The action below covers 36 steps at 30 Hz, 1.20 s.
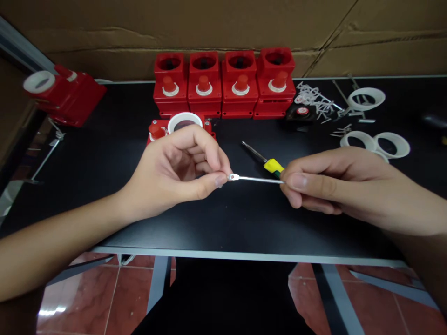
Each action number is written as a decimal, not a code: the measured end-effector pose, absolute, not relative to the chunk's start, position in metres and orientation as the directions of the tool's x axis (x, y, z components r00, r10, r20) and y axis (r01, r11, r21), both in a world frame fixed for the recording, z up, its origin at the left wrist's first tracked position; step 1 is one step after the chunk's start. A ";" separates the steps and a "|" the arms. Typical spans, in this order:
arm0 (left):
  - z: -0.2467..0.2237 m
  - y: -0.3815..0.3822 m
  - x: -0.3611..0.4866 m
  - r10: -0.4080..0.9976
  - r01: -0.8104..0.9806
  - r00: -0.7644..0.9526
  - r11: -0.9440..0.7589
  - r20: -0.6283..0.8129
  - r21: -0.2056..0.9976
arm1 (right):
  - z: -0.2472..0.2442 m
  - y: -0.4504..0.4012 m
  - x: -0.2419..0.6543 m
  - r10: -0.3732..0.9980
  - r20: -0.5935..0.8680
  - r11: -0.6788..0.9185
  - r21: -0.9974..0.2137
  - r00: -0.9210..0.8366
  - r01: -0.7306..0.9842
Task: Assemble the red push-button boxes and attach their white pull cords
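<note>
A thin metal rod (260, 179) with a flattened, holed end stretches between my two hands above the black table. My left hand (185, 167) pinches the flattened end between thumb and index finger. The other end lies in the closed fingers of my right hand (335, 186), which hide its tip. Just behind the rod, a screwdriver (272, 164) with a yellow and green handle rests on the table, its handle partly covered by my right hand. Beyond my left hand lies a red device (157, 129) with a white ring, partly hidden.
Several red housings (240, 88) stand in a row at the back. Another red unit (75, 95) sits at far left. White rings (393, 145), small metal pins (354, 100), clear plastic pieces (312, 95) and a black tape measure (301, 112) lie right. The table's front edge (244, 256) is near me.
</note>
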<state>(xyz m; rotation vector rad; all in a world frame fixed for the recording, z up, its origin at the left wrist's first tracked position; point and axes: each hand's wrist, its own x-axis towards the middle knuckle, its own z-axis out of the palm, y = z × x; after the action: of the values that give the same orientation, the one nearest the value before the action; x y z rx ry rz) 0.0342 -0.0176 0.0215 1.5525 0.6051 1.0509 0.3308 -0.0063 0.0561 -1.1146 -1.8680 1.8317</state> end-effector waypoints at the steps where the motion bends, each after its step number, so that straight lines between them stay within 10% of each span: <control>1: 0.022 -0.019 0.034 0.840 -0.136 0.462 -0.252 0.286 0.958 | 0.057 -0.006 0.331 0.687 -0.311 -0.118 -0.940 -0.657 0.321; 36: 0.028 -0.020 0.036 0.858 -0.112 0.418 -0.279 0.300 0.954 | 0.057 -0.008 0.332 0.672 -0.359 -0.161 -0.924 -0.648 0.346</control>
<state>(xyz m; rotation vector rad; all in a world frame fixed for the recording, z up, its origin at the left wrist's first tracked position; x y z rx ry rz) 0.0361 -0.0204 0.0278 1.5647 0.6798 1.0948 0.3319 -0.0080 0.0571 -1.1665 -1.8514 1.8877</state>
